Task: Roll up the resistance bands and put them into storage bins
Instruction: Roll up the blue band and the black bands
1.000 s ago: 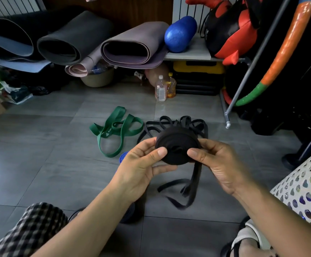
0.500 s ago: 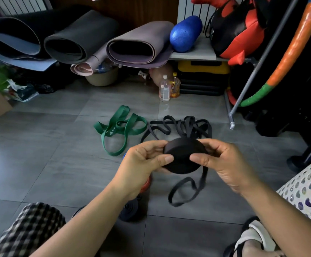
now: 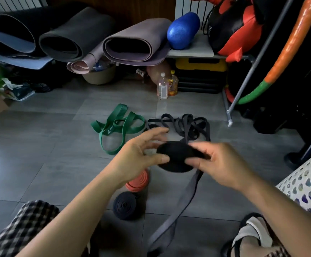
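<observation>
We saw that the left hand (image 3: 138,156) had given up its pinch. Half a second before, its thumb and fingers closed on the black roll of flat rubber resistance band (image 3: 175,157); now the fingers fanned wide, blurred with motion, with only the thumb tip at the roll's left edge, and we could not tell whether it was touching. The right hand (image 3: 223,164) kept the roll in the air above the grey tiled floor (image 3: 39,154), with the thumb and forefinger pinching its right side. The roll had tipped flatter, and its unwound grey-black tail (image 3: 193,184) ran from under the right hand down toward us and out of the bottom of the view. We judged that the left hand was regripping for another turn, so the winding was unfinished while that tail remained. A coiled black band (image 3: 125,206) and a coiled orange-red band (image 3: 138,180) lay on the floor beneath the left wrist, not yet stored. A tangle of loose black bands (image 3: 186,127) and a loose green flat band (image 3: 117,127) lay beyond the hands, unrolled. The white perforated plastic storage bin (image 3: 306,186) stood at the right edge.
</observation>
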A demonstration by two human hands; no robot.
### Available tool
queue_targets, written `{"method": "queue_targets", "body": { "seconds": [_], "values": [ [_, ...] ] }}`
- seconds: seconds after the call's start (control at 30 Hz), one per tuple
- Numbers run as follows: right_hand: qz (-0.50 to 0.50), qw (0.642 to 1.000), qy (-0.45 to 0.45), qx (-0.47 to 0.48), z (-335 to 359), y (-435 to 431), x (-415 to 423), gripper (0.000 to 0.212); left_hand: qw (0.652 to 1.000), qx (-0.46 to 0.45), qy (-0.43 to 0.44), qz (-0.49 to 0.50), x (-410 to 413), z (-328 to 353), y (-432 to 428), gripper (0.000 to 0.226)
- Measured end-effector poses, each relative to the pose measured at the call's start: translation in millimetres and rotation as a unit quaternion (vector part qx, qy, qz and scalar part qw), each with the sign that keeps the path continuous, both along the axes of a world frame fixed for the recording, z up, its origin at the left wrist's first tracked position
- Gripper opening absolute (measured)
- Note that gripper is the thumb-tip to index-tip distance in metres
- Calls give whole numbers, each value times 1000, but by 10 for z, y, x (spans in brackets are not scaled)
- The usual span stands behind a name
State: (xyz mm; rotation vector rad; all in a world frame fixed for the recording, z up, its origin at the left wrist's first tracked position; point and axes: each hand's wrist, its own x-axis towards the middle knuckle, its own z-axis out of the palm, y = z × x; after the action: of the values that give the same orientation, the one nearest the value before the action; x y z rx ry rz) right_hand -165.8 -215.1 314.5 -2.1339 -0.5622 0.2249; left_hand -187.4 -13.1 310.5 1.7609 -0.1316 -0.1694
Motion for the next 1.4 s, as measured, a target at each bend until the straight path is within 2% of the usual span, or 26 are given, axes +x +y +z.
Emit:
{"method": "queue_targets", "body": {
  "seconds": [0.03,0.1,0.17,0.27,0.43,0.5,0.63,0.7,0.77,0.8,0.83,0.87,0.93,1.03,1.17,1.3,1.4],
  "values": [
    [18,998,-17,-61,-29,-3,-24,22,998,59,-18,-27,-16,5,-18,47],
    [37,997,-1,-61,-45,21,-54,22,994,103,-31,-34,-50,-16,-64,37],
    [28,996,67,51,-14,41,-52,26,999,39,-11,6,-69,-17,-83,34],
    [-8,969,143,199,0,21,-3,30,992,-111,20,62,-63,-19,-63,32],
    [-43,955,132,263,-29,82,3,25,961,-241,35,130,-40,-2,-115,36],
    [-70,937,137,313,-68,142,-3,26,943,-296,44,142,-59,-6,-186,33],
    [-92,904,188,373,-112,213,35,26,924,-343,97,140,-107,-114,-261,33],
    [-76,922,181,333,-72,157,81,24,948,-282,113,93,-80,-93,-166,30],
    [-65,966,122,217,-50,67,109,26,995,-75,57,35,-34,-31,-26,33],
    [-51,986,81,140,-54,38,104,28,999,7,35,14,-19,-15,20,37],
    [-30,995,53,79,-68,34,83,30,998,52,24,-3,-16,-14,39,39],
    [-9,998,46,49,-90,45,54,30,998,62,27,-19,-27,-16,30,38],
    [12,995,68,66,-96,107,4,29,998,55,37,-8,-49,-27,-1,31],
    [-14,978,117,170,-71,126,17,28,998,-7,25,49,-58,-53,15,31],
    [-60,941,170,288,-67,123,30,27,977,-180,56,104,-73,-19,-24,23],
    [-101,910,195,353,-125,183,36,26,938,-302,81,151,-81,-66,-116,37],
    [-114,898,202,374,-173,244,27,27,915,-354,97,171,-82,-145,-179,30]
  ]
}}
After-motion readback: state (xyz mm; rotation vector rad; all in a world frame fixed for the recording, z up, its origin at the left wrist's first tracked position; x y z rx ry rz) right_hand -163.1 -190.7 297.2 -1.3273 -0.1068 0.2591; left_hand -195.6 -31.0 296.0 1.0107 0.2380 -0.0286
